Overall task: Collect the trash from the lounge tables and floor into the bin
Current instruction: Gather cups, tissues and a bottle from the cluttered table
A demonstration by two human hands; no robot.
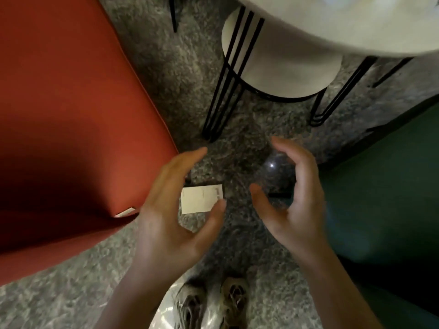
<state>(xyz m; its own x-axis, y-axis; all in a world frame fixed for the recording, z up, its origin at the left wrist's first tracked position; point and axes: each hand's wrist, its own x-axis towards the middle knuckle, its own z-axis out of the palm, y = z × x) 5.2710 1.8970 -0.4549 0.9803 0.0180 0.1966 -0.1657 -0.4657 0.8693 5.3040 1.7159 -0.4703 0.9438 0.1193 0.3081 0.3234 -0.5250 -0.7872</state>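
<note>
Left hand [166, 210] over paper slip [199, 199], right hand [297, 205] — gripping clear cup [273, 172]

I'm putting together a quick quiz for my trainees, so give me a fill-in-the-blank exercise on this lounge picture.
1. The white card shows between the thumb and fingers of the ___ hand.
2. The pale tables stand on thin ___ wire legs.
3. The sofa at the right edge is dark ___.
Missing words: left; black; green.
</note>
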